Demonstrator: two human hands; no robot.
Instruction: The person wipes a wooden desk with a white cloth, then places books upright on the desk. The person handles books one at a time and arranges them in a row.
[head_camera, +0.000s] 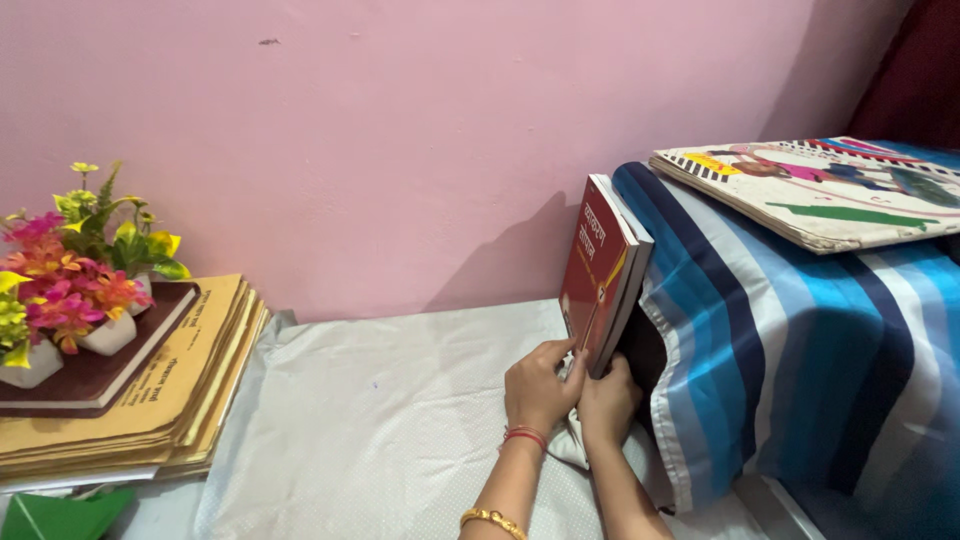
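Right hand (608, 400) tucking behind red book (598, 272), fingertips hiding. Box under striped cloth (790, 340) staying covered, only dark corner showing. Green folder (60, 515) getting cut by bottom edge. Flower pots (60, 290) running off left edge. Both forearms leaving frame at bottom.

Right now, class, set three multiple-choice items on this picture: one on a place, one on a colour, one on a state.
1. Where does the red book stand?
A. beside the striped cloth
B. on the paper stack
C. on the floor

2. What colour is the wall?
A. green
B. pink
C. white

3. How is the red book?
A. lying flat
B. open
C. upright, closed

Answers: 1 A, it leans at the cloth's edge; 2 B, pink throughout; 3 C, left hand and right hand hold its lower end.
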